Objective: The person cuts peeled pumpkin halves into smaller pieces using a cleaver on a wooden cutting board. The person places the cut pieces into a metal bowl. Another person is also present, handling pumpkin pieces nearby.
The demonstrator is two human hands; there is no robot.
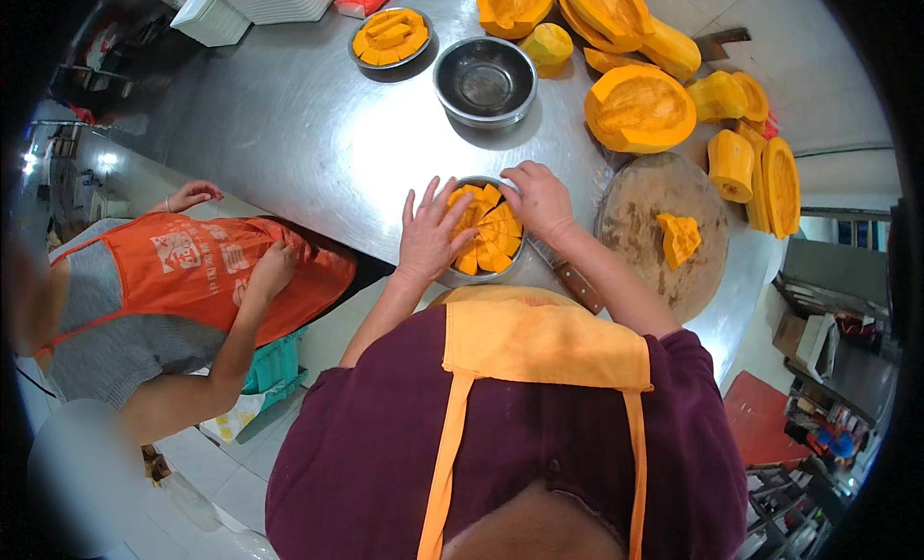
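Observation:
Cut orange pumpkin pieces (498, 232) fill a round metal bowl (485, 277) close in front of me. My left hand (435, 232) rests with spread fingers on the bowl's left side, its fingertips over the pieces. At the upper right rim is my right hand (538, 199), fingers bent; whether it pinches a piece cannot be told. Beneath my right forearm lies a cleaver with a wooden handle (577, 287), its blade partly hidden. A round wooden chopping board (628, 199) on the right bears an irregular pumpkin chunk (678, 240).
Beyond the bowl stand empty stacked metal bowls (485, 82) and a filled pumpkin bowl (390, 39). Peeled pumpkin halves (640, 109) lie at the upper right of the steel table (310, 134). White plastic trays (268, 1) are stacked upper left. A person in an orange apron (209, 271) stands at left.

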